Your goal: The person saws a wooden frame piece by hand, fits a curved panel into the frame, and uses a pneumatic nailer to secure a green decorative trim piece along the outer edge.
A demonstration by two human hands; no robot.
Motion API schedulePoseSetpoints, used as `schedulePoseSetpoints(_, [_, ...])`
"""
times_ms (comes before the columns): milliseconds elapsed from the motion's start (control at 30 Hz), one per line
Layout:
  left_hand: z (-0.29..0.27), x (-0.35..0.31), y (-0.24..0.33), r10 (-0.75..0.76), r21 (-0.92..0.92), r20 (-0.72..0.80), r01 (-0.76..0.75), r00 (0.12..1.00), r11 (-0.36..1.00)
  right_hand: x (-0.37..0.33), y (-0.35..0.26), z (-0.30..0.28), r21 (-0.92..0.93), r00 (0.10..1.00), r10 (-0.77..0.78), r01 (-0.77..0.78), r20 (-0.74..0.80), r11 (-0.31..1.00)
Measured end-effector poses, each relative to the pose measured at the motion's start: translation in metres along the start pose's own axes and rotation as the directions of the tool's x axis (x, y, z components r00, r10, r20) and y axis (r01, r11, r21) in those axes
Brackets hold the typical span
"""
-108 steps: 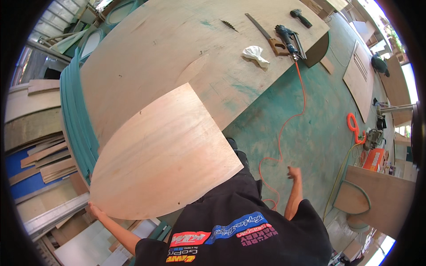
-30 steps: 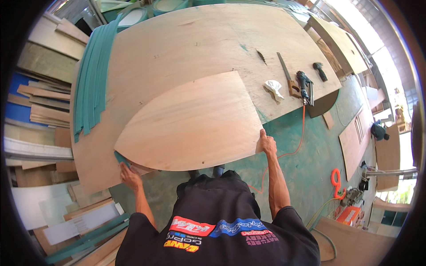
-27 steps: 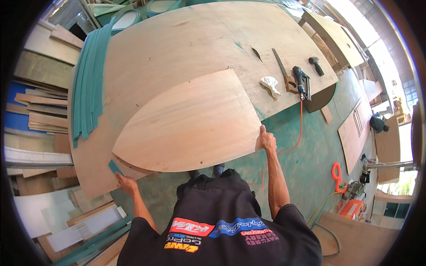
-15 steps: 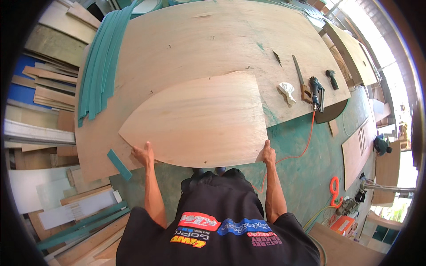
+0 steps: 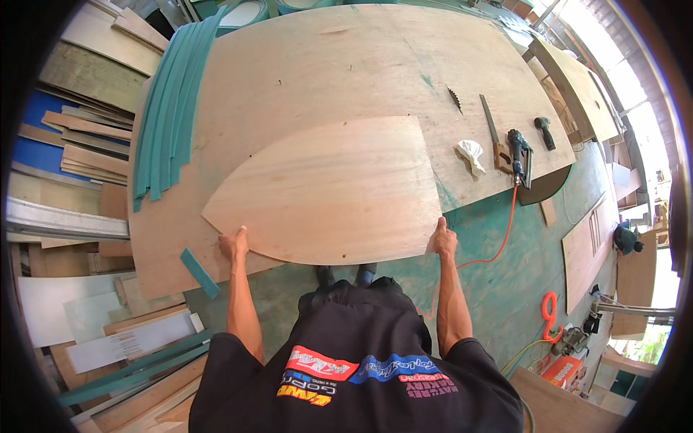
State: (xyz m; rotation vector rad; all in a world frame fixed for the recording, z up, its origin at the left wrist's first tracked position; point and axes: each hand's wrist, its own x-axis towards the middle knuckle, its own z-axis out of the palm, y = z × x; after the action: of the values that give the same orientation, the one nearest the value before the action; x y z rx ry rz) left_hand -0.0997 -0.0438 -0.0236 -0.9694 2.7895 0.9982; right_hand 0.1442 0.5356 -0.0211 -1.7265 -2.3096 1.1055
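A broad, pale wooden surface (image 5: 310, 72) carries a row of teal strips (image 5: 173, 108) along its left side. A pointed wooden panel (image 5: 332, 191) overlaps its near edge, with a short teal offcut (image 5: 199, 273) at the near left corner. Toward the right lie a dark toothed blade (image 5: 455, 99), crumpled white cloth (image 5: 471, 156), handsaw (image 5: 491, 124), nail gun (image 5: 517, 148) and small black tool (image 5: 544, 133)

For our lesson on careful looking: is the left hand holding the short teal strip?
No, the left hand holds the panel, while the short teal strip lies apart on the table.
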Motion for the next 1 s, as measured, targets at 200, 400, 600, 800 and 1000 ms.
schedulePoseSetpoints(200, [-0.01,-0.016,0.036,-0.091,-0.143,0.196,0.12,0.976,0.982,0.003,0.004,-0.006,0.032,1.0,0.018,-0.018,-0.001,0.999])
schedulePoseSetpoints(400, [0.008,-0.006,-0.005,0.148,0.064,-0.102,-0.142,0.984,0.988,0.018,0.008,0.001,0.004,1.0,-0.008,0.008,0.012,1.0])
schedulePoseSetpoints(600, [-0.031,-0.011,0.051,-0.082,0.12,0.218,0.057,0.972,0.991,0.0,0.023,0.003,-0.001,0.997,-0.076,0.076,-0.008,0.997])
schedulePoseSetpoints(800, [-0.029,0.083,0.06,0.403,0.345,-0.032,-0.369,0.914,0.863,0.026,0.031,-0.014,-0.139,0.979,-0.189,0.198,0.075,0.97])
schedulePoseSetpoints(1000, [-0.021,0.08,0.038,0.396,0.357,0.185,-0.437,0.899,0.826,0.008,0.014,-0.024,-0.101,0.973,0.001,0.023,0.229,0.995])
